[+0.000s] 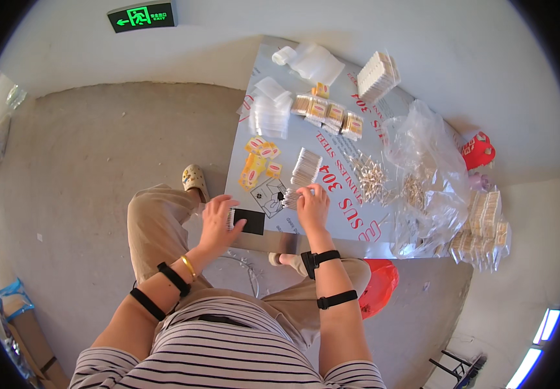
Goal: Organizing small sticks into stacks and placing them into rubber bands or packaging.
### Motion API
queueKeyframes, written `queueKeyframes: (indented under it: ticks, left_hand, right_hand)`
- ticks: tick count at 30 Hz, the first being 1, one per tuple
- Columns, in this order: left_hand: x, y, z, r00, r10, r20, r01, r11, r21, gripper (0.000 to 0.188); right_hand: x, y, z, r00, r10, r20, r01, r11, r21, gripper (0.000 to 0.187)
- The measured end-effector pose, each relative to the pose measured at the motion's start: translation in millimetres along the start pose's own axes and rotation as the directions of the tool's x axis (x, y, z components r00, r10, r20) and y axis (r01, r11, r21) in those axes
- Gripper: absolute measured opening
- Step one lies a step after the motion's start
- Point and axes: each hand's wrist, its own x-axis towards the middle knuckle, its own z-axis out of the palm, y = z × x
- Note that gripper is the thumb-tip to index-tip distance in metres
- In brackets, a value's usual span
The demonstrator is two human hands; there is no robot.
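Observation:
At the table's near left edge, my left hand [215, 223] is closed about a flat black rectangular piece [251, 222], with its thumb on the near side. A row of white cotton swab tips [231, 219] shows between that hand and the piece. My right hand [313, 204] has its fingers bent together on a small group of cotton swabs [289, 199]; the fingertips are partly hidden. Just beyond it lies a neat row of cotton swabs [306, 166]. Yellow and white printed cards [252, 170] are scattered to the left of that row.
On the metal-topped table [238, 188], packed swab bundles [335, 115], clear plastic bags [270, 117] and a loose swab pile [370, 175] lie farther back. A large clear bag [429, 175] covers the right side. A red bag [378, 285] is below the near edge.

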Motion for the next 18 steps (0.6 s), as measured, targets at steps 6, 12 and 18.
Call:
queueKeyframes:
  ticks: [6, 12, 18]
  left_hand:
    - [41.9, 32.3, 60.2, 0.916, 0.307, 0.259, -0.361, 0.911, 0.197, 0.05]
    - [67.0, 36.1, 103.5, 0.847, 0.331, 0.416, -0.505, 0.746, 0.434, 0.06]
    - [67.4, 34.6, 102.2, 0.813, 0.265, 0.518, -0.512, 0.749, 0.42, 0.063]
  right_hand:
    - [-1.9, 3.7, -10.2, 0.994, 0.107, -0.022, -0.104, 0.989, 0.105, 0.02]
    - [-28.3, 37.7, -19.9, 0.979, 0.152, -0.137, -0.083, 0.908, 0.411, 0.027]
    - [-55.2, 31.3, -17.5, 0.992, 0.094, -0.08, -0.05, 0.9, 0.433, 0.042]
